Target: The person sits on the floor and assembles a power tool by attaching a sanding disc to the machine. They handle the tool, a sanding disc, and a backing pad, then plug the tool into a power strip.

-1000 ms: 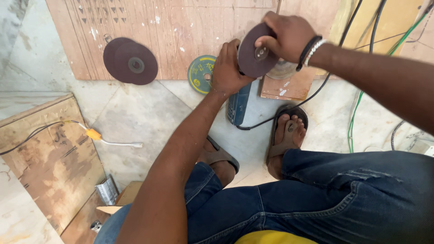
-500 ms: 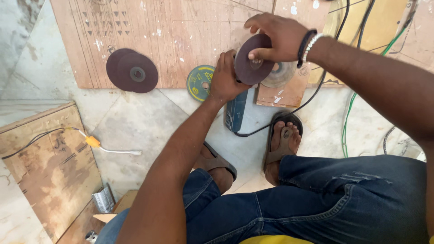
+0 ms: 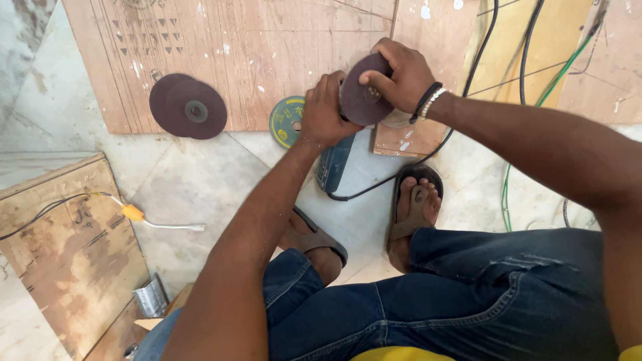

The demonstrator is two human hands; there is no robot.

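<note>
We crouch on the tiled floor, sandalled feet either side of the blue angle grinder standing nose-up between them. Our left hand wraps shut around its head to steady it; our right hand pinches the dark maroon abrasive disc at its rim, held flat over the spindle. It pays to keep the disc square and the bore centred. Farther off, two spare discs and a green-and-yellow disc lie near the plywood sheet.
</note>
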